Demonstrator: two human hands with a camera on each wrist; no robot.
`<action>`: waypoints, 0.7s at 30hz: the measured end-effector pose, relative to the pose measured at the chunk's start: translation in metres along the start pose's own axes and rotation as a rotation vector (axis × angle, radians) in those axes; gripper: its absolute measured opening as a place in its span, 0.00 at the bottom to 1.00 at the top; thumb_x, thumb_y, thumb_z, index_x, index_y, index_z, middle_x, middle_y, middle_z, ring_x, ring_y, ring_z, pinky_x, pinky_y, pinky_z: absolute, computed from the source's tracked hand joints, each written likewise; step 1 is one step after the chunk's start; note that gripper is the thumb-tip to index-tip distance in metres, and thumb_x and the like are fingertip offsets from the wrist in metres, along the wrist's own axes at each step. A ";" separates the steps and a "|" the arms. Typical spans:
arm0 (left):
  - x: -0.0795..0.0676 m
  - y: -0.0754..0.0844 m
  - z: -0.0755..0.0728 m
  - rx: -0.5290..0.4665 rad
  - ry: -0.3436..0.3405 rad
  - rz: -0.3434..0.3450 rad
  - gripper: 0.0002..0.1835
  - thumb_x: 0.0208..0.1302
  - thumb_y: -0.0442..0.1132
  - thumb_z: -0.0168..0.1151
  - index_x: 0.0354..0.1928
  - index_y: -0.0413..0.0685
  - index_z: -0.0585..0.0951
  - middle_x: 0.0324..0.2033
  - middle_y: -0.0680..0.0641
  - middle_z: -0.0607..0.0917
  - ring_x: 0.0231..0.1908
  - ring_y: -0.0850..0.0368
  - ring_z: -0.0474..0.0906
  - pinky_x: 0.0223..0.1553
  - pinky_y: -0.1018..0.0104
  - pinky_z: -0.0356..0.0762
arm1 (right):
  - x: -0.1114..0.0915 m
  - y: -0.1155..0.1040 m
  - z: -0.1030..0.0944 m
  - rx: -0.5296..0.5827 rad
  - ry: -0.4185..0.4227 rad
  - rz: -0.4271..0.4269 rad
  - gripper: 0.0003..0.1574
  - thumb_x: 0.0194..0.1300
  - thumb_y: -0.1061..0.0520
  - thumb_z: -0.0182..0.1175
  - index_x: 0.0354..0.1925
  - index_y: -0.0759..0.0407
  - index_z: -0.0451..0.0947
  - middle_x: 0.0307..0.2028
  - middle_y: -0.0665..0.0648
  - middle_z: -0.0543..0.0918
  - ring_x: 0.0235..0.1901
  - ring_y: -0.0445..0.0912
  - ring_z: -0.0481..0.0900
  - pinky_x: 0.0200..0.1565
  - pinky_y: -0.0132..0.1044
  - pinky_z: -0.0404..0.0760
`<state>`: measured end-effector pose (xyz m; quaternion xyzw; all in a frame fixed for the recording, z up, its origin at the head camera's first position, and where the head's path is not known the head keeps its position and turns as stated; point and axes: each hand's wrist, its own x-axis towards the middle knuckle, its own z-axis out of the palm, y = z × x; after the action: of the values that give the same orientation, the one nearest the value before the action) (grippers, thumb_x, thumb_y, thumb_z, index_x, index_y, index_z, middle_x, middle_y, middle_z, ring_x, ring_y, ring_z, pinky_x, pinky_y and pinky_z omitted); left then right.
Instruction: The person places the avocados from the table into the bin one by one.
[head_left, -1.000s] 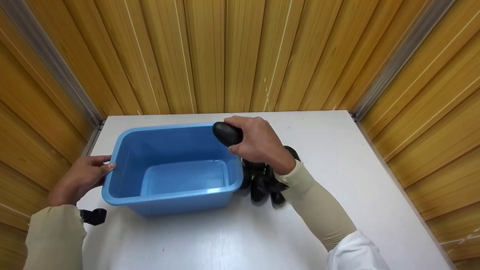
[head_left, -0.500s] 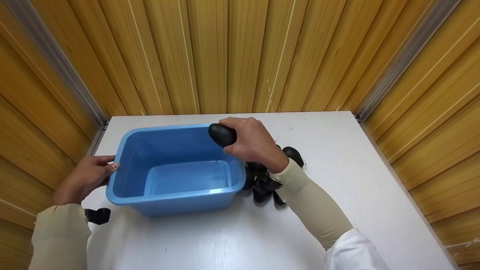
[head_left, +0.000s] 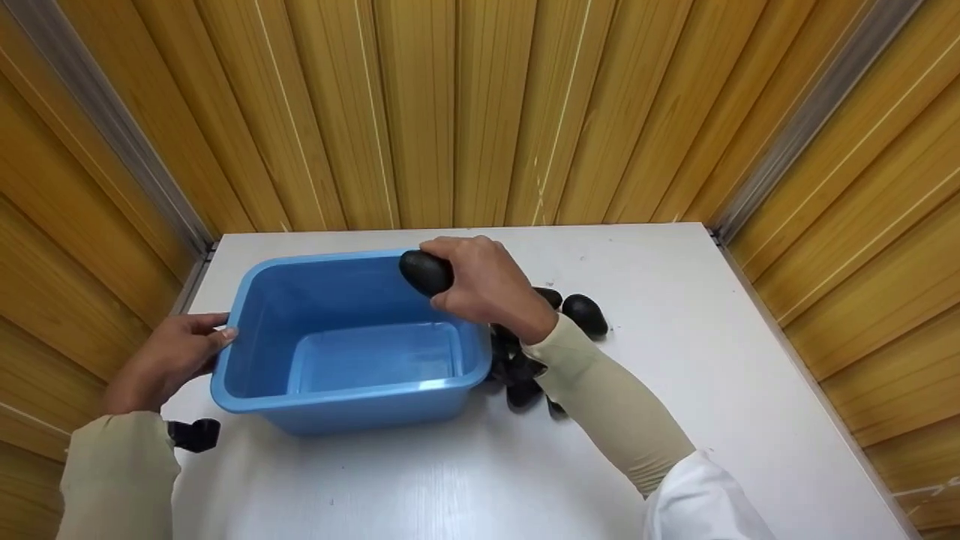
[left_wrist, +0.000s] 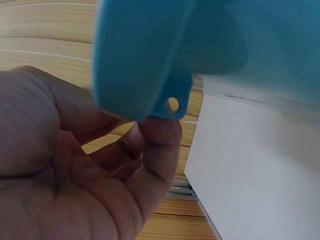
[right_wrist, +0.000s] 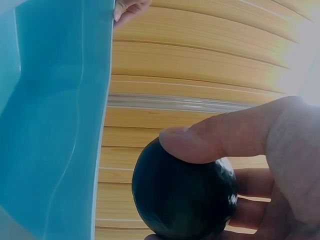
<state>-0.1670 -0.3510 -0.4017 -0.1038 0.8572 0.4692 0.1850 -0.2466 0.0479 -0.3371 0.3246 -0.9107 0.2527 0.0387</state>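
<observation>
A blue plastic basin (head_left: pixel 360 412) stands on the white table, and its inside shows bare. My left hand (head_left: pixel 172 352) grips its left end, thumb on the rim and fingers below; the left wrist view shows the fingertips at a small tab with a hole (left_wrist: pixel 172 104). Over the basin's far right corner my right hand (head_left: pixel 489 281) holds a dark, egg-shaped avocado (head_left: pixel 424 273), its thumb and fingers curled round it, as the right wrist view shows. Several more avocados (head_left: pixel 585 315) lie right of the basin, partly hidden under my right wrist.
The white table (head_left: pixel 420 495) ends against yellow wood-patterned panels (head_left: pixel 480 112) at the back and sides. Black wrist-camera mounts sit at both cuffs; the left mount (head_left: pixel 195 435) hangs close to the basin's front left corner.
My right hand has moved left with the avocado, further over the basin, uncovering more of the avocados on the table. The left hand keeps its grip on the rim.
</observation>
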 end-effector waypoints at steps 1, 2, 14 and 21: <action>0.000 0.000 0.000 0.000 -0.001 -0.002 0.38 0.83 0.49 0.47 0.80 0.31 0.51 0.73 0.21 0.66 0.66 0.27 0.76 0.64 0.38 0.75 | 0.001 -0.001 0.000 -0.003 -0.003 -0.001 0.29 0.52 0.60 0.72 0.55 0.48 0.84 0.45 0.48 0.88 0.38 0.47 0.79 0.40 0.40 0.75; 0.000 0.000 0.000 0.000 -0.001 -0.003 0.38 0.83 0.49 0.47 0.80 0.31 0.51 0.73 0.21 0.66 0.66 0.27 0.76 0.64 0.38 0.75 | 0.002 -0.002 0.001 -0.004 -0.006 -0.001 0.29 0.52 0.60 0.72 0.55 0.47 0.84 0.44 0.48 0.88 0.38 0.47 0.79 0.40 0.40 0.74; 0.000 -0.001 0.001 0.004 0.008 0.002 0.38 0.83 0.49 0.47 0.80 0.31 0.51 0.73 0.21 0.66 0.66 0.27 0.77 0.63 0.38 0.76 | 0.014 -0.011 0.005 -0.009 -0.027 -0.014 0.25 0.53 0.59 0.72 0.52 0.47 0.83 0.42 0.48 0.88 0.37 0.47 0.78 0.38 0.39 0.72; 0.002 -0.002 0.000 0.009 0.010 0.008 0.36 0.84 0.47 0.47 0.80 0.31 0.52 0.72 0.21 0.67 0.63 0.30 0.80 0.63 0.38 0.76 | 0.019 -0.013 0.010 -0.006 -0.021 -0.037 0.23 0.53 0.59 0.71 0.50 0.48 0.83 0.41 0.47 0.87 0.37 0.46 0.78 0.38 0.39 0.73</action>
<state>-0.1681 -0.3515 -0.4038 -0.1020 0.8605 0.4658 0.1793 -0.2525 0.0231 -0.3358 0.3439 -0.9056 0.2459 0.0345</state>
